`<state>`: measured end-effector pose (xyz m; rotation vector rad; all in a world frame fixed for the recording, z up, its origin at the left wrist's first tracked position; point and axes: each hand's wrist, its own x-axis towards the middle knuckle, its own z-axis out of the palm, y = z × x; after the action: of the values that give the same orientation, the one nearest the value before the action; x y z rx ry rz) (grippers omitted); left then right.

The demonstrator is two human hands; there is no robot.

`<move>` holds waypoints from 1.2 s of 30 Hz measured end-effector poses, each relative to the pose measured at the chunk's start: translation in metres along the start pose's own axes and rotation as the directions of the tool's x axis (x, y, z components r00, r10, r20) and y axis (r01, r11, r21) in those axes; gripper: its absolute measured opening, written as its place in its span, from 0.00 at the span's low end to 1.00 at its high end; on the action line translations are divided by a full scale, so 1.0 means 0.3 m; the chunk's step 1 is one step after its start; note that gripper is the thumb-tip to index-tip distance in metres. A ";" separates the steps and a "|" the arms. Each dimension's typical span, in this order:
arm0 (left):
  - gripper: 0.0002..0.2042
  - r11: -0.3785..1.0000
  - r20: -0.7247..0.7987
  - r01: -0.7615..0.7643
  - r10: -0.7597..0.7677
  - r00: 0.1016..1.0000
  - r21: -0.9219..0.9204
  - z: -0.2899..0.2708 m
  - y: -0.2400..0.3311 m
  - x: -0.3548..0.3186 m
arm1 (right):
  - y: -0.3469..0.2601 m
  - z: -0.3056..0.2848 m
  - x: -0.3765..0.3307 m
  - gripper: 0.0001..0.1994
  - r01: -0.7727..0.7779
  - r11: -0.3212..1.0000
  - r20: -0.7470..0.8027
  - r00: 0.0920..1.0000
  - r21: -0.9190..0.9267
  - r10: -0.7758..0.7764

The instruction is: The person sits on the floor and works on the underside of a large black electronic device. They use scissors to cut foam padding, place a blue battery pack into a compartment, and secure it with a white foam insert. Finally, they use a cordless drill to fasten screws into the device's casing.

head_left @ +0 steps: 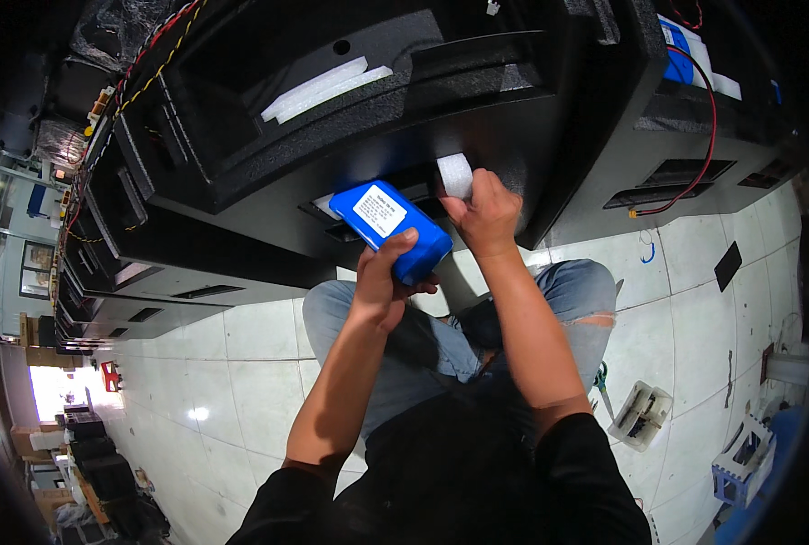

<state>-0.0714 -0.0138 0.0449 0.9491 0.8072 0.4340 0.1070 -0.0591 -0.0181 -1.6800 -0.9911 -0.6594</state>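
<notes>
A blue battery pack [415,257] with a white printed label lies tilted in my left hand [388,275], the thumb over its near edge and the fingers curled beneath. Just to its right, my right hand [488,214] pinches a piece of white foam [455,174], which stands up from the fingers. Pack and foam are apart. Both hands are in front of a large black speaker-like cabinet [332,154], close to a dark slot in its face. Two white foam strips [325,89] rest in a recess on top of the cabinet.
Another black cabinet [604,173] stands at the right, with a red cable [714,118] hanging down from a blue pack [679,53]. On the tiled floor are a small tray [641,416] of parts, green-handled scissors [601,377] and a folding stool [745,459]. More cabinets line the left.
</notes>
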 end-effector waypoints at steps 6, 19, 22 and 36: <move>0.30 1.000 -0.022 0.004 -0.003 1.000 0.016 -0.002 0.004 -0.012 | 0.008 0.041 -0.004 0.20 0.054 0.998 -0.103 0.993 -0.042 -0.058; 0.30 1.000 -0.011 0.007 -0.007 1.000 0.018 -0.001 0.004 -0.010 | -0.044 -0.087 0.059 0.15 0.080 0.996 0.075 0.994 -0.026 -0.077; 0.28 1.000 -0.025 0.010 -0.011 1.000 -0.024 0.001 -0.004 -0.005 | -0.046 -0.094 0.071 0.12 0.072 0.997 0.106 0.992 -0.018 -0.070; 0.31 1.000 -0.106 -0.010 0.007 0.994 -0.028 0.073 0.005 0.006 | -0.059 -0.204 0.053 0.18 -0.363 0.905 0.207 0.925 0.221 0.320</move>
<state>-0.0533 -0.0239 0.0527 0.9095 0.8914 0.5053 0.1025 -0.1101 0.0231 -1.6404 -0.8247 -0.1513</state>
